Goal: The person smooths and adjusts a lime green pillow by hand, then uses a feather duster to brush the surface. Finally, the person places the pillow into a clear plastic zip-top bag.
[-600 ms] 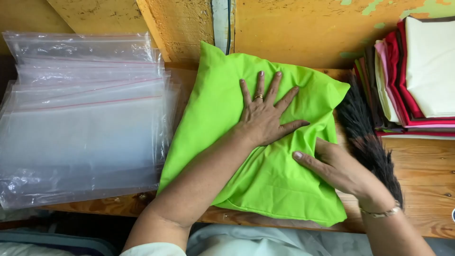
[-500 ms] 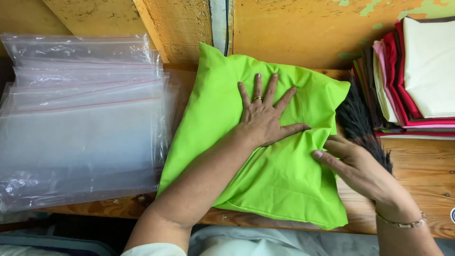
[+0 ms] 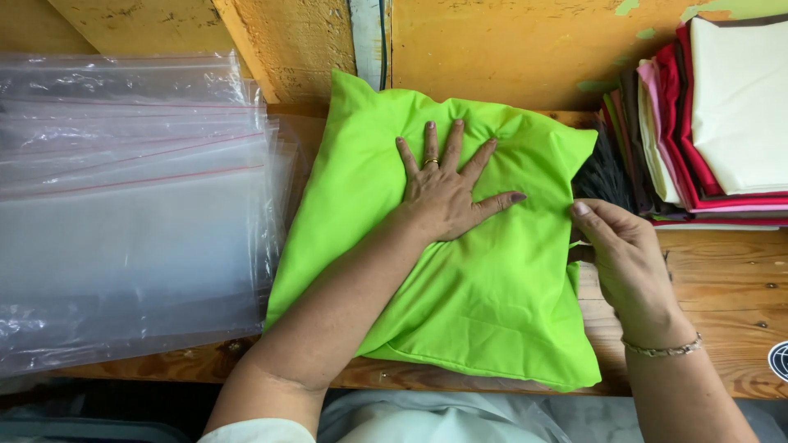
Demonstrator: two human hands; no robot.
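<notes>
A bright green folded cloth [image 3: 484, 312] lies on the wooden table [image 3: 722, 287] in the middle of the view. My left hand [image 3: 443, 193] rests flat on its upper half with the fingers spread, pressing it down. My right hand [image 3: 620, 246] is at the cloth's right edge, its fingers curled and pinching that edge. A thin bracelet circles my right wrist and a ring sits on my left hand.
A stack of clear plastic zip bags [image 3: 123, 205] covers the table's left side. A pile of folded cloths in cream, red, pink and dark colours [image 3: 722, 123] stands at the right. A dark brush-like bundle [image 3: 603, 176] lies behind the green cloth. A yellow wall [image 3: 509, 49] runs behind.
My right hand has moved off the top of the green cloth to its right edge and closed its fingers on it. My left hand has stayed pressed flat.
</notes>
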